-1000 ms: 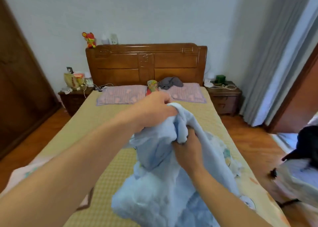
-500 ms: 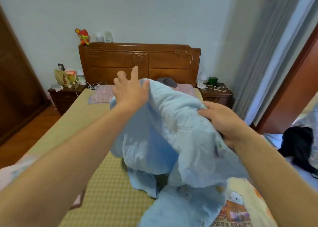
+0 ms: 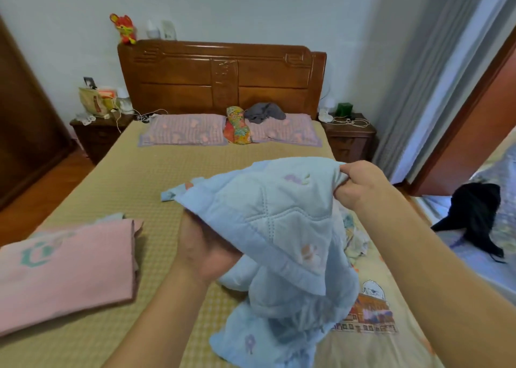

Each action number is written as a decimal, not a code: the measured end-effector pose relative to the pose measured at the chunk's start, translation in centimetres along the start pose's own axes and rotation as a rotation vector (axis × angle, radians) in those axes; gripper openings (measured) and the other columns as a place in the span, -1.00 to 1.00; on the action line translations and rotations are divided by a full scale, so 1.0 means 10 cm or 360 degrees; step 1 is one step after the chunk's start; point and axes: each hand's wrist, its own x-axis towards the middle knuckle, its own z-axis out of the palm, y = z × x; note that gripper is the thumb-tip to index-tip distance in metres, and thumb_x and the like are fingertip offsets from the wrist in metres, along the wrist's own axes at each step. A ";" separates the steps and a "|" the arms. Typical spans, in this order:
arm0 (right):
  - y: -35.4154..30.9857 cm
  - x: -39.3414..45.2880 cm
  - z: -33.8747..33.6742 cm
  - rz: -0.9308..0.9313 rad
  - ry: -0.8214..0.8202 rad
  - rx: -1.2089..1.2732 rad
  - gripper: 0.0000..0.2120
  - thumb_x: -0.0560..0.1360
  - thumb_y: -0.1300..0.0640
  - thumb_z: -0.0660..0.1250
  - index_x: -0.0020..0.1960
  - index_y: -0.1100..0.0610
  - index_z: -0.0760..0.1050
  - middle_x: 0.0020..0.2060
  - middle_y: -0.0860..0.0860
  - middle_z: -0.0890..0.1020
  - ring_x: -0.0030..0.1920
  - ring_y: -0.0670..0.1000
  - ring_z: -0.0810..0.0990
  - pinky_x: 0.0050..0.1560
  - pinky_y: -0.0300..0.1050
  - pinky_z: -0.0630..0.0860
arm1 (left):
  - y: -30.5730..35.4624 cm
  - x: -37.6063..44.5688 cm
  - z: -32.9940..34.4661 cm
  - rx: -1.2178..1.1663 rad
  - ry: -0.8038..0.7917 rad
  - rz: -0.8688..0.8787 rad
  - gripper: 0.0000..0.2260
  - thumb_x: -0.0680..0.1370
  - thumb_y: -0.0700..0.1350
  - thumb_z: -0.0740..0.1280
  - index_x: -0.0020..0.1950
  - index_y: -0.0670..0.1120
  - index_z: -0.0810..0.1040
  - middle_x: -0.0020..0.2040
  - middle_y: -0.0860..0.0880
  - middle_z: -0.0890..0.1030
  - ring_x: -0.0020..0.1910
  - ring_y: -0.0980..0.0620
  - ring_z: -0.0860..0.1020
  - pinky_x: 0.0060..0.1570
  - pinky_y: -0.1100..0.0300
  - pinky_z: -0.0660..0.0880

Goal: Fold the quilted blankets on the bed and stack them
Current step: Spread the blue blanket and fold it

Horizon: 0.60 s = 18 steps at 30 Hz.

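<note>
A light blue quilted blanket (image 3: pixel 279 228) hangs bunched above the bed (image 3: pixel 134 183), its lower part resting on the mat. My left hand (image 3: pixel 203 245) grips it from underneath along one edge, fingers hidden by the cloth. My right hand (image 3: pixel 360 183) pinches a top corner at the right, held higher. A pink blanket (image 3: pixel 64 270) lies folded flat on the bed at the left. A yellow blanket with printed pictures (image 3: pixel 371 312) lies under the blue one at the right.
Two pink pillows (image 3: pixel 184 130), a colourful bolster (image 3: pixel 237 127) and a grey cloth (image 3: pixel 262 111) lie by the wooden headboard (image 3: pixel 220 77). Nightstands with clutter stand on both sides. A black garment (image 3: pixel 474 217) lies on bedding at the right, near an open doorway.
Both hands have come down and spread apart with the blue blanket; the left hand now holds it from below. The view dropped and turned, so the folded pink blanket shows in full at the left.
</note>
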 end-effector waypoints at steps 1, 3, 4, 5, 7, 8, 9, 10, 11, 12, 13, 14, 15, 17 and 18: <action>0.01 0.05 -0.06 0.0015 0.0008 0.0022 -0.51 0.60 0.43 0.05 0.53 0.32 0.26 0.44 0.21 0.42 0.39 0.21 0.48 0.10 0.14 0.61 | 0.04 0.02 0.08 0.0045 0.0040 0.0124 -0.36 0.67 0.30 0.05 0.58 -0.11 0.34 0.58 -0.18 0.30 0.55 -0.24 0.29 0.54 -0.23 0.15; 0.02 0.14 -0.15 0.0010 0.0056 0.0042 -0.45 0.56 0.43 0.10 0.54 0.27 0.24 0.46 0.16 0.39 0.40 0.14 0.46 0.30 0.10 0.50 | 0.04 0.07 0.20 0.0499 0.0122 0.0246 -0.39 0.62 0.27 0.21 0.51 -0.12 0.45 0.49 -0.20 0.44 0.49 -0.20 0.40 0.45 -0.16 0.36; 0.02 0.15 -0.18 -0.0007 0.0071 0.0070 -0.44 0.54 0.43 0.12 0.54 0.26 0.25 0.46 0.15 0.39 0.40 0.13 0.46 0.31 0.09 0.48 | 0.00 0.12 0.23 0.0737 0.0247 0.0232 -0.47 0.60 0.16 0.31 0.47 -0.12 0.49 0.43 -0.19 0.52 0.42 -0.18 0.48 0.37 -0.10 0.47; 0.03 0.13 -0.18 -0.0014 0.0028 0.0101 -0.48 0.55 0.41 0.14 0.51 0.29 0.31 0.43 0.18 0.44 0.37 0.16 0.49 0.26 0.10 0.52 | -0.05 0.18 0.24 0.0950 0.0322 0.0191 -0.56 0.59 -0.01 0.39 0.43 -0.14 0.52 0.35 -0.20 0.58 0.33 -0.18 0.56 0.25 -0.05 0.56; 0.06 -0.12 -0.18 -0.0129 -0.0128 -0.0160 -0.74 0.60 0.29 0.20 0.26 0.31 0.46 0.22 0.19 0.56 0.24 0.18 0.55 0.10 0.05 0.57 | -0.11 0.35 0.32 0.1313 0.0724 0.0230 -0.76 0.57 -0.32 0.36 0.24 -0.18 0.56 0.10 -0.19 0.68 0.07 -0.17 0.66 -0.03 0.04 0.63; 0.10 -0.31 -0.20 -0.0251 -0.0226 -0.0522 -0.78 0.61 0.17 0.26 0.20 0.25 0.44 0.20 0.12 0.52 0.22 0.11 0.50 0.11 0.02 0.50 | -0.09 0.44 0.36 0.1379 0.0885 0.0271 -0.80 0.57 -0.39 0.32 0.12 -0.17 0.57 -0.02 -0.17 0.68 -0.05 -0.13 0.66 -0.14 0.08 0.60; 0.17 -0.48 -0.25 -0.0408 -0.0317 -0.0900 -0.65 0.59 0.02 0.33 0.31 0.15 0.39 0.30 0.04 0.45 0.27 0.03 0.43 0.17 0.00 0.42 | -0.05 0.52 0.44 0.1327 0.0940 0.0339 -0.81 0.58 -0.42 0.28 0.05 -0.16 0.55 -0.10 -0.14 0.66 -0.16 -0.08 0.65 -0.24 0.12 0.58; 0.27 -0.64 -0.32 -0.0578 -0.0429 -0.1244 -0.40 0.54 -0.10 0.39 0.49 -0.02 0.25 0.47 -0.10 0.31 0.37 -0.06 0.33 0.27 -0.03 0.35 | 0.02 0.62 0.54 0.1223 0.0930 0.0416 -0.81 0.59 -0.42 0.27 0.04 -0.15 0.54 -0.14 -0.13 0.63 -0.24 -0.02 0.64 -0.32 0.16 0.57; 0.41 -0.82 -0.35 -0.0705 -0.0588 -0.1482 -0.18 0.48 -0.17 0.46 0.57 -0.19 0.06 0.54 -0.24 0.15 0.45 -0.16 0.22 0.35 -0.07 0.29 | 0.07 0.70 0.69 0.1158 0.0862 0.0456 -0.80 0.60 -0.42 0.25 0.09 -0.16 0.53 -0.15 -0.12 0.62 -0.29 0.02 0.63 -0.39 0.20 0.57; 0.56 -0.96 -0.36 -0.0783 -0.0676 -0.1631 -0.04 0.43 -0.17 0.51 0.59 -0.25 -0.06 0.54 -0.31 0.09 0.47 -0.22 0.17 0.37 -0.13 0.26 | 0.08 0.75 0.84 0.1163 0.0748 0.0460 -0.78 0.61 -0.42 0.23 0.18 -0.19 0.51 -0.15 -0.13 0.61 -0.31 0.03 0.63 -0.41 0.20 0.58; 0.73 -1.01 -0.33 -0.0872 -0.0683 -0.1752 -0.01 0.41 -0.12 0.54 0.60 -0.19 -0.05 0.51 -0.28 0.16 0.45 -0.22 0.21 0.33 -0.19 0.29 | 0.07 0.80 0.98 0.1218 0.0633 0.0440 -0.74 0.62 -0.42 0.21 0.26 -0.21 0.48 -0.12 -0.15 0.61 -0.29 0.02 0.64 -0.40 0.17 0.60; 0.88 -0.98 -0.29 -0.1002 -0.0582 -0.1860 -0.10 0.41 -0.08 0.54 0.57 -0.05 0.09 0.43 -0.18 0.32 0.39 -0.16 0.31 0.27 -0.19 0.35 | 0.05 0.83 1.12 0.1295 0.0518 0.0400 -0.72 0.63 -0.42 0.21 0.32 -0.23 0.46 -0.07 -0.17 0.61 -0.25 0.01 0.66 -0.37 0.15 0.62; 0.93 -0.94 -0.22 -0.1112 -0.0430 -0.1850 -0.33 0.45 -0.06 0.49 0.45 0.07 0.30 0.26 -0.05 0.47 0.27 -0.06 0.42 0.18 -0.13 0.40 | 0.03 0.84 1.23 0.1308 0.0373 0.0345 -0.71 0.64 -0.40 0.22 0.35 -0.23 0.44 0.00 -0.18 0.61 -0.18 -0.02 0.68 -0.30 0.13 0.64; 0.76 -0.85 -0.10 -0.1084 -0.0129 -0.1423 -0.78 0.50 0.02 0.29 0.02 0.15 0.53 -0.09 0.11 0.60 0.03 0.09 0.51 0.02 0.10 0.46 | 0.07 0.83 1.25 0.1250 0.0091 0.0305 -0.63 0.64 -0.31 0.28 0.45 -0.17 0.38 0.20 -0.19 0.62 0.06 -0.11 0.69 -0.03 0.03 0.66; 0.58 -0.81 -0.09 -0.1017 -0.0090 -0.1094 -0.87 0.49 0.11 0.27 -0.09 0.14 0.57 -0.15 0.17 0.65 -0.03 0.13 0.57 -0.01 0.18 0.53 | 0.10 0.81 1.14 0.1271 0.0024 0.0374 -0.54 0.63 -0.24 0.34 0.51 -0.08 0.32 0.30 -0.16 0.60 0.19 -0.13 0.65 0.13 0.00 0.62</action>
